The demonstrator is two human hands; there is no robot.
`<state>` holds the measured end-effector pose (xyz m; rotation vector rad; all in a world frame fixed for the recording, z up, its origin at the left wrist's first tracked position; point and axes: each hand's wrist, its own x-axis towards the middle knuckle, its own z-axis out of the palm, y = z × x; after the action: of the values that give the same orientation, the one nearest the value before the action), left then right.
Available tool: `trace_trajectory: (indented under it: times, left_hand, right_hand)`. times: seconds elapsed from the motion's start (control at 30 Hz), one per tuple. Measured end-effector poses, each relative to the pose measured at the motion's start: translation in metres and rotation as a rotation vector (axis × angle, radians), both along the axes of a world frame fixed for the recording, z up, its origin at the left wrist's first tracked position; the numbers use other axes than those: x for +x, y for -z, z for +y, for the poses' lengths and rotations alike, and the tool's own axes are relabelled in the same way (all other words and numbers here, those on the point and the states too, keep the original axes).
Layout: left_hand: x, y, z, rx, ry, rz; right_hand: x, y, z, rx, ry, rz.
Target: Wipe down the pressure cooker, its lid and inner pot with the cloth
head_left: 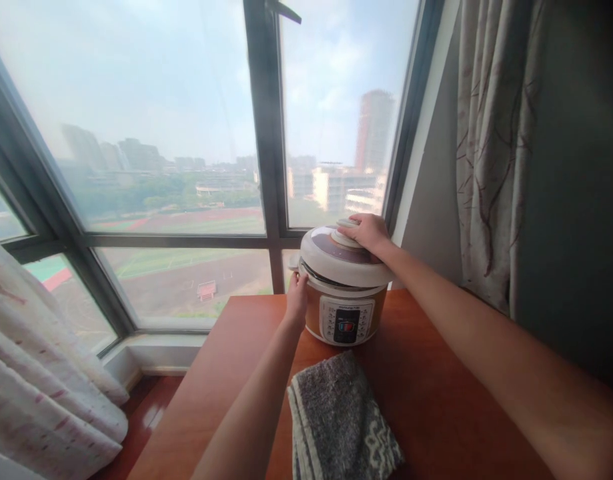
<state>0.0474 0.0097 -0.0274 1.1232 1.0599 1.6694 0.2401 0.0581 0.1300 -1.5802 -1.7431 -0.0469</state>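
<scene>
An electric pressure cooker [313, 310] with a control panel on its front stands at the far end of the wooden table. Its white and brown lid [320, 257] sits tilted, with a dark gap along the left rim. My right hand [369, 233] is closed on the knob on top of the lid. At the cooker's left side, my left hand [297, 297] grips near the side handle [293, 264]; its fingers are partly hidden. A folded grey towel [336, 413] with a pale pattern lies in front of the cooker.
The reddish-brown table [226, 373] reaches toward the tall window [269, 133] behind the cooker. A patterned curtain [491, 153] hangs at the right, and another curtain [41, 380] bulges at the lower left.
</scene>
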Motion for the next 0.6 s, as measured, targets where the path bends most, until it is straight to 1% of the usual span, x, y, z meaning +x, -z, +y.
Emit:
trace_trajectory:
  times: [0.1,0.2,0.27,0.4,0.5,0.6]
  left_hand:
    - [-0.001,0.001,-0.004,-0.007,0.043,-0.075]
    - [-0.002,0.0,-0.008,-0.074,0.08,-0.187]
    - [-0.003,-0.001,-0.01,-0.101,0.082,-0.211]
    - [0.001,-0.001,-0.008,-0.06,0.077,-0.173]
    - [0.004,0.002,-0.006,-0.017,0.048,-0.107]
    - [0.004,0.005,-0.005,0.007,0.047,-0.066]
  right_hand:
    - [-0.01,0.002,0.005,-0.003,-0.018,-0.079]
    - [-0.014,0.007,0.011,-0.002,-0.022,-0.108]
    - [-0.015,0.012,0.015,-0.002,-0.016,-0.113]
    - [-0.016,0.022,0.022,-0.013,0.009,-0.114]
    - [-0.017,0.027,0.024,-0.026,0.022,-0.107]
    - [-0.019,0.031,0.025,-0.037,0.025,-0.1]
